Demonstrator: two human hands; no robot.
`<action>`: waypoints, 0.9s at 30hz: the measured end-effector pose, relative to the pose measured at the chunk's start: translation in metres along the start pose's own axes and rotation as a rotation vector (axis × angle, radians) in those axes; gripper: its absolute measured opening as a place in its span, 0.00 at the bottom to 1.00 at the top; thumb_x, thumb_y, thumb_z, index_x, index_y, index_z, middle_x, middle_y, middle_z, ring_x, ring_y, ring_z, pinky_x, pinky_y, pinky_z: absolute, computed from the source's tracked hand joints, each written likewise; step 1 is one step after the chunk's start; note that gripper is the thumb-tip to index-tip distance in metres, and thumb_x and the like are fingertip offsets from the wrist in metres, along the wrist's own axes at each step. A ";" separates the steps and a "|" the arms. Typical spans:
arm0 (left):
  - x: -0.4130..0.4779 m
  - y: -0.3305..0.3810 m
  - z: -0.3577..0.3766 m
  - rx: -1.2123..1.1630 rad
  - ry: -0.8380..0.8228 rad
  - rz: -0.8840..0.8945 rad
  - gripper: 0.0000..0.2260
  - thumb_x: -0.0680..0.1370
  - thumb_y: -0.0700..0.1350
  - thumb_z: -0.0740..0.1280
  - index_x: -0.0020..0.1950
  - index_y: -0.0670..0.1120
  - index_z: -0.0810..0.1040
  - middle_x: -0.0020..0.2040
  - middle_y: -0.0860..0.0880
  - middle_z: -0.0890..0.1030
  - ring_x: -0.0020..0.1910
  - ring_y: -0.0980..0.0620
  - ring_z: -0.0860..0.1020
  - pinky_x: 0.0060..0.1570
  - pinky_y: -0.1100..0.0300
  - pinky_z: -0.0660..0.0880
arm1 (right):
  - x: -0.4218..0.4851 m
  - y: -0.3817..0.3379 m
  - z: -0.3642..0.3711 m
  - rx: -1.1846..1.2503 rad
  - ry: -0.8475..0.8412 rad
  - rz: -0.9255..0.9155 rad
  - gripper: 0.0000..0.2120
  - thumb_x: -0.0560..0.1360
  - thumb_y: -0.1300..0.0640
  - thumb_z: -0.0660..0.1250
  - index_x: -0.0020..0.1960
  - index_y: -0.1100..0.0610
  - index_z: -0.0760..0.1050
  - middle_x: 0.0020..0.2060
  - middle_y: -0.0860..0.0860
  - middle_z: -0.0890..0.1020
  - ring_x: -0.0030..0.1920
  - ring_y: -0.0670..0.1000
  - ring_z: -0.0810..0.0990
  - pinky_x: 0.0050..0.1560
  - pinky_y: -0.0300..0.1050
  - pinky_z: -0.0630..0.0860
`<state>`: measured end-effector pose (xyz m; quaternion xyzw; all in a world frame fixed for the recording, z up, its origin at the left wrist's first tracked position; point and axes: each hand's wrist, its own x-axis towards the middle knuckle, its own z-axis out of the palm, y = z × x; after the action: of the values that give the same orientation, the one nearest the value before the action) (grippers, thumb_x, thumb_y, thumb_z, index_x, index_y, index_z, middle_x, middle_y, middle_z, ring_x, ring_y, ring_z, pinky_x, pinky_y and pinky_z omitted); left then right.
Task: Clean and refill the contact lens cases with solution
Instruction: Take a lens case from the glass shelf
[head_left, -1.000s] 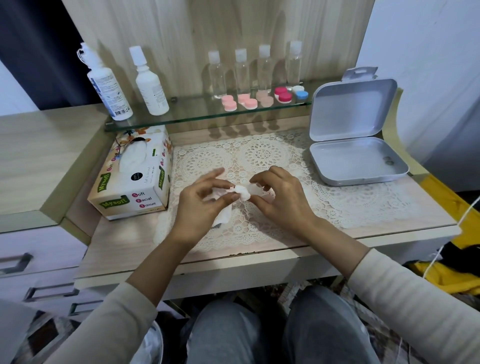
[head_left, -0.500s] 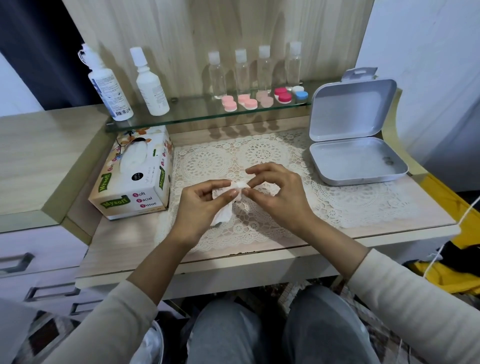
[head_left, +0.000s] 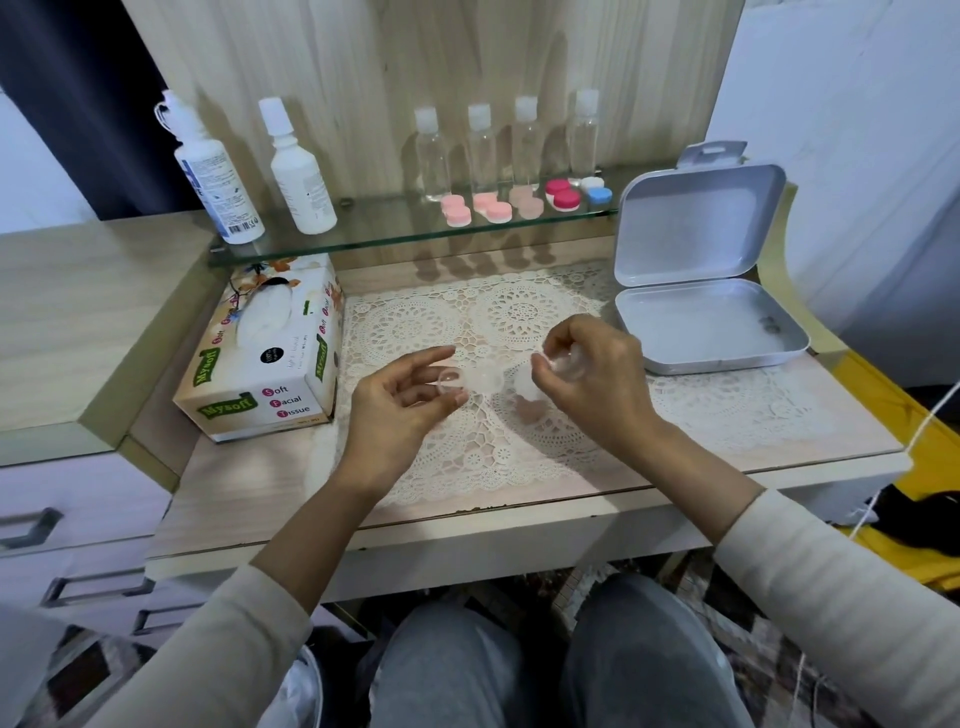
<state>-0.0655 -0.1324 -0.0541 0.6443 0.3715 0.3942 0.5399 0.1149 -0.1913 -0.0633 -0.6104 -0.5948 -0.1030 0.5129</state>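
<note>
Just past the worktop's (head_left: 249, 499) near edge lies bare cream lace mat (head_left: 519, 457). Above it, the left hand's (head_left: 400, 410) grip pinches a clear plastic twin-well lens case (head_left: 470, 383). At the case's 3 o'clock, the right hand's (head_left: 592, 384) grip pinches a small clear cap (head_left: 560, 360). An open grey metal tin (head_left: 706, 332) sits at 2 o'clock, a cardboard tissue box (head_left: 270, 374) at 9 and a glass shelf (head_left: 395, 234) at 12.

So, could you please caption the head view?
Left hand holds a clear lens case; right hand pinches a small clear piece.

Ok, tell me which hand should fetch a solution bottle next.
Left, probably. The white bottles stand at the shelf's left end, on the left hand's side; the right hand would reach across. Both are busy: left pinches the case, right holds a cap, so one must go down first.
</note>
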 end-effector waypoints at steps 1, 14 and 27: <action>0.000 0.000 0.002 -0.004 -0.005 -0.009 0.17 0.68 0.32 0.72 0.52 0.49 0.79 0.47 0.48 0.82 0.41 0.58 0.81 0.46 0.63 0.79 | 0.000 -0.001 0.001 0.020 -0.040 -0.042 0.05 0.65 0.62 0.71 0.38 0.63 0.77 0.33 0.54 0.79 0.32 0.49 0.75 0.36 0.38 0.71; -0.001 -0.003 0.009 -0.007 0.043 -0.020 0.14 0.67 0.31 0.72 0.45 0.48 0.80 0.44 0.49 0.83 0.40 0.58 0.81 0.46 0.62 0.78 | -0.008 -0.005 0.012 0.035 -0.178 -0.207 0.04 0.68 0.61 0.71 0.41 0.62 0.82 0.39 0.56 0.81 0.36 0.49 0.78 0.38 0.35 0.72; -0.007 -0.002 0.013 -0.040 0.043 -0.004 0.13 0.67 0.30 0.72 0.45 0.45 0.79 0.44 0.48 0.82 0.41 0.59 0.81 0.43 0.68 0.76 | -0.012 -0.001 0.013 -0.022 -0.242 -0.290 0.04 0.65 0.64 0.71 0.40 0.63 0.81 0.33 0.58 0.78 0.27 0.54 0.76 0.26 0.40 0.72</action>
<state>-0.0567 -0.1433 -0.0583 0.6238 0.3763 0.4143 0.5456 0.1049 -0.1895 -0.0777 -0.5318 -0.7327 -0.1081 0.4106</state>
